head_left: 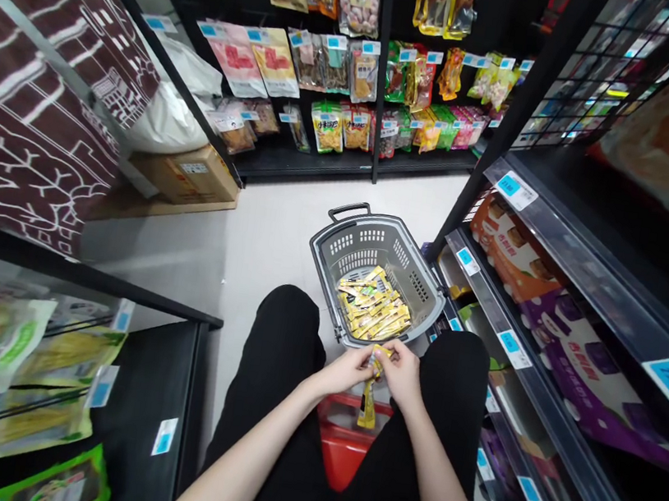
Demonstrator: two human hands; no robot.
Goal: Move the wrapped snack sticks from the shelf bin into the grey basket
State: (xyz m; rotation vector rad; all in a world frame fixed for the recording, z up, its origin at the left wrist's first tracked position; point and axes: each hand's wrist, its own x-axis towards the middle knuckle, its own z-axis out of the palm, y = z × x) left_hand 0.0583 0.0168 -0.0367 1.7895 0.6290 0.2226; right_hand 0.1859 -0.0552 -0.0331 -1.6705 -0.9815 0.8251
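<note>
Between my knees, my left hand [353, 369] and my right hand [403, 370] meet with pinched fingers. Both grip the upper end of a yellow snack packet [367, 411], whose lower end hangs down above something red. Just beyond my hands a grey plastic shopping basket [384, 228] rests on the floor. Inside it lies a loose heap of small yellow stick-shaped snack packets [375, 304]. My fingers hide the packet's top, so I cannot tell whether it is sealed or torn, or whether it is more than one packet.
A red plastic seat [342, 451] shows between my legs. Shelves [542, 371] with purple and orange packs stand close on my right. On the left is a low black shelf [165, 393] with bagged foods. A cardboard box [186, 176] and a rack of hanging snacks [274, 60] stand ahead.
</note>
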